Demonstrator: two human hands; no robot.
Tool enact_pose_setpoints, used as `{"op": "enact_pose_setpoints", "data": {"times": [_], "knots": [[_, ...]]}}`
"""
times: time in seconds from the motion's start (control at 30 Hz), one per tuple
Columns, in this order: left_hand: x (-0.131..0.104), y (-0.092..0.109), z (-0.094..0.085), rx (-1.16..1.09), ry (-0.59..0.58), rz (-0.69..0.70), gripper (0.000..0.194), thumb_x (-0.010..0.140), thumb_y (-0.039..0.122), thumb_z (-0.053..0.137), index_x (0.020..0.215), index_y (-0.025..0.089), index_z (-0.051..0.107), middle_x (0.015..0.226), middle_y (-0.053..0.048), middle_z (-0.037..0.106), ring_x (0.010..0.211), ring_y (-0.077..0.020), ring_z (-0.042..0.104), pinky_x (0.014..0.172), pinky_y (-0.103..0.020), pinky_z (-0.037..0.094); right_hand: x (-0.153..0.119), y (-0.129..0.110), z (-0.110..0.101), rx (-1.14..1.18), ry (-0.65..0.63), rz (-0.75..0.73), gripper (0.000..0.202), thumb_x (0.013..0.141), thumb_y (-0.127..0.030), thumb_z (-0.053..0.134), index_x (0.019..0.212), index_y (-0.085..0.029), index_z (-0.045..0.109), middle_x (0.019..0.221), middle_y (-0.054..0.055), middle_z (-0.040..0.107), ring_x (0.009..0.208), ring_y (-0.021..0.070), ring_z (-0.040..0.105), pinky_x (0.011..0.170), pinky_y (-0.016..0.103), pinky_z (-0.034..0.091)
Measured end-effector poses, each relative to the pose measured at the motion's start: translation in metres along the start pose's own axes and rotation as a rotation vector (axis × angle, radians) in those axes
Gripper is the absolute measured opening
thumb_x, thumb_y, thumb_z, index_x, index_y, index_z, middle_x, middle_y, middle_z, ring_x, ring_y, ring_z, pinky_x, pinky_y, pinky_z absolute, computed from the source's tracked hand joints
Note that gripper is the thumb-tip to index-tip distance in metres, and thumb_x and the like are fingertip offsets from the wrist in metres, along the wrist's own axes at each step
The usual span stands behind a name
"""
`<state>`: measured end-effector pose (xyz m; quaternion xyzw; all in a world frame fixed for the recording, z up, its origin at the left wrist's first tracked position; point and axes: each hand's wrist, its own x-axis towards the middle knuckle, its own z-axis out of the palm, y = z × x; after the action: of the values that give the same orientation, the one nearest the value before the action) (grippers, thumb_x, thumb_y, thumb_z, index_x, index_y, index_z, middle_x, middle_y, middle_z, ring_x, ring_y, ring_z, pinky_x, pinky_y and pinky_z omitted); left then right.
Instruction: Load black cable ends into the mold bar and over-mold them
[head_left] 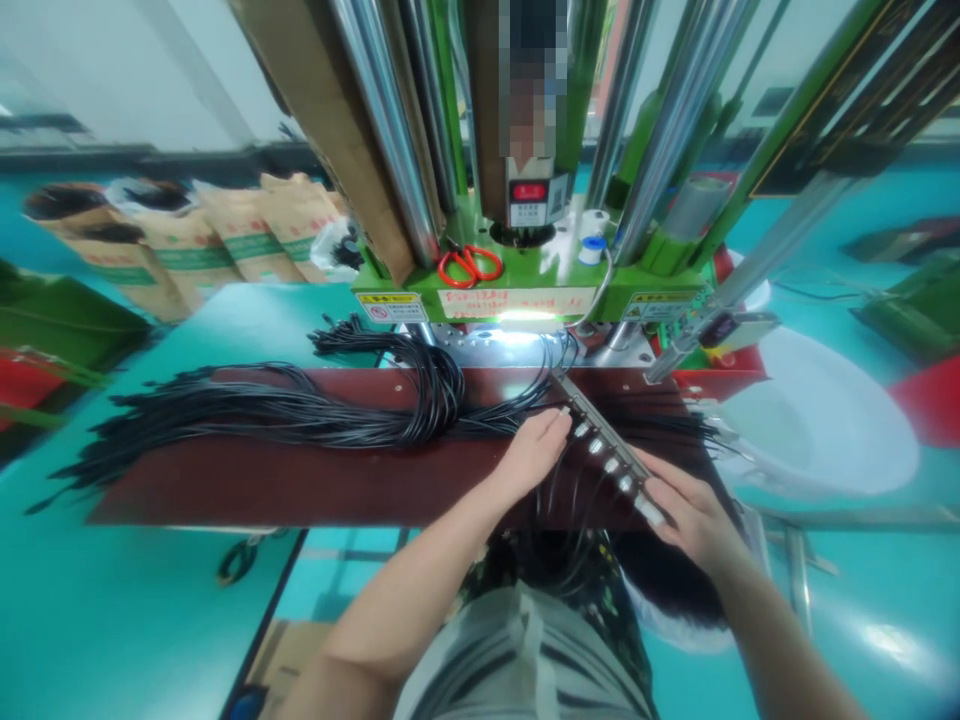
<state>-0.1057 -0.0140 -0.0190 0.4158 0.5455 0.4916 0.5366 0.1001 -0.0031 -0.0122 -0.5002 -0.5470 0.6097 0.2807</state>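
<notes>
A long metal mould bar lies at a slant over the front of the brown board, with a row of several silvery cable connectors along its near side. My right hand is closed around the bar's lower right end. Near the upper left end, my left hand has its fingertips pinched at a connector; the fingers partly hide it. Thin black cables hang from the connectors toward my lap. To the left, a big bundle of black cables is spread over the brown board, looped at its right part.
Behind the board stands a green press with steel columns and a lit gap. Red-handled scissors and a spool rest on its ledge. A white basin is at right; paper sacks stand at back left.
</notes>
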Motion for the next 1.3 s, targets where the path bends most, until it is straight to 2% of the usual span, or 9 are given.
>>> {"op": "enact_pose_setpoints", "data": {"times": [0.23, 0.4, 0.53, 0.73, 0.87, 0.97, 1.1, 1.2, 1.3], "knots": [[0.004, 0.007, -0.008, 0.359, -0.076, 0.160, 0.035, 0.086, 0.041, 0.033, 0.059, 0.019, 0.036, 0.052, 0.005, 0.037, 0.051, -0.0089, 0.034, 0.052, -0.023, 0.028, 0.002, -0.012, -0.005, -0.219, -0.104, -0.305, 0.032, 0.075, -0.032, 0.060, 0.105, -0.023, 0.068, 0.111, 0.006, 0.064, 0.098, 0.0257, 0.060, 0.069, 0.030, 0.055], [0.004, 0.010, -0.011, 0.384, -0.106, 0.120, 0.036, 0.086, 0.040, 0.032, 0.057, 0.019, 0.035, 0.049, 0.006, 0.038, 0.048, -0.0091, 0.036, 0.053, -0.024, 0.031, 0.004, 0.001, -0.006, -0.188, -0.101, -0.196, 0.039, 0.080, -0.037, 0.054, 0.116, -0.023, 0.061, 0.107, 0.008, 0.065, 0.073, 0.0199, 0.065, 0.043, 0.022, 0.050], [0.005, 0.010, -0.011, 0.395, -0.108, 0.110, 0.036, 0.085, 0.041, 0.031, 0.056, 0.019, 0.036, 0.048, 0.005, 0.039, 0.047, -0.0094, 0.037, 0.054, -0.024, 0.031, 0.004, 0.009, -0.006, -0.122, -0.109, -0.069, 0.044, 0.082, -0.040, 0.052, 0.122, -0.022, 0.056, 0.098, 0.008, 0.068, 0.068, 0.0183, 0.064, 0.040, 0.020, 0.047], [0.004, 0.017, -0.016, 0.451, -0.166, 0.104, 0.037, 0.086, 0.038, 0.030, 0.054, 0.019, 0.035, 0.048, 0.005, 0.040, 0.047, -0.0095, 0.038, 0.055, -0.024, 0.032, 0.004, 0.009, -0.006, -0.224, -0.103, -0.207, 0.045, 0.080, -0.043, 0.054, 0.120, -0.020, 0.058, 0.112, 0.009, 0.063, 0.087, 0.0232, 0.064, 0.063, 0.028, 0.055], [0.005, 0.020, -0.019, 0.524, -0.189, 0.134, 0.037, 0.086, 0.035, 0.030, 0.053, 0.019, 0.034, 0.048, 0.005, 0.040, 0.050, -0.0099, 0.038, 0.056, -0.024, 0.031, 0.006, 0.008, -0.006, -0.382, -0.114, -0.357, 0.044, 0.082, -0.039, 0.051, 0.120, -0.019, 0.058, 0.120, 0.009, 0.059, 0.108, 0.0250, 0.055, 0.093, 0.037, 0.045], [0.009, 0.019, -0.017, 0.532, -0.186, 0.136, 0.037, 0.087, 0.035, 0.030, 0.053, 0.019, 0.034, 0.048, 0.005, 0.040, 0.051, -0.0104, 0.039, 0.056, -0.025, 0.031, 0.005, 0.005, -0.003, -0.388, -0.110, -0.364, 0.044, 0.082, -0.040, 0.050, 0.119, -0.018, 0.058, 0.119, 0.010, 0.059, 0.110, 0.0247, 0.054, 0.098, 0.039, 0.040], [0.012, 0.015, -0.014, 0.506, -0.176, 0.137, 0.035, 0.086, 0.039, 0.031, 0.059, 0.019, 0.039, 0.050, 0.005, 0.043, 0.052, -0.0105, 0.041, 0.057, -0.024, 0.032, 0.000, 0.001, -0.005, -0.262, -0.101, -0.164, 0.045, 0.080, -0.043, 0.053, 0.118, -0.020, 0.058, 0.108, 0.010, 0.064, 0.087, 0.0212, 0.063, 0.066, 0.028, 0.053], [0.011, 0.014, -0.020, 0.458, -0.109, 0.172, 0.029, 0.083, 0.044, 0.039, 0.070, 0.019, 0.047, 0.057, 0.005, 0.048, 0.056, -0.0104, 0.044, 0.058, -0.023, 0.034, -0.001, 0.006, -0.025, -0.225, -0.088, 0.054, 0.051, 0.078, -0.047, 0.054, 0.123, -0.024, 0.051, 0.075, 0.003, 0.063, 0.047, 0.0103, 0.052, 0.035, 0.019, 0.035], [0.009, 0.011, -0.032, 0.365, -0.047, 0.202, 0.026, 0.081, 0.042, 0.043, 0.072, 0.019, 0.049, 0.055, 0.005, 0.047, 0.054, -0.0091, 0.042, 0.056, -0.022, 0.034, 0.008, 0.009, -0.058, -0.331, -0.074, 0.069, 0.050, 0.071, -0.050, 0.061, 0.115, -0.028, 0.057, 0.056, -0.001, 0.051, 0.037, 0.0089, 0.039, 0.030, 0.020, 0.024]]}}
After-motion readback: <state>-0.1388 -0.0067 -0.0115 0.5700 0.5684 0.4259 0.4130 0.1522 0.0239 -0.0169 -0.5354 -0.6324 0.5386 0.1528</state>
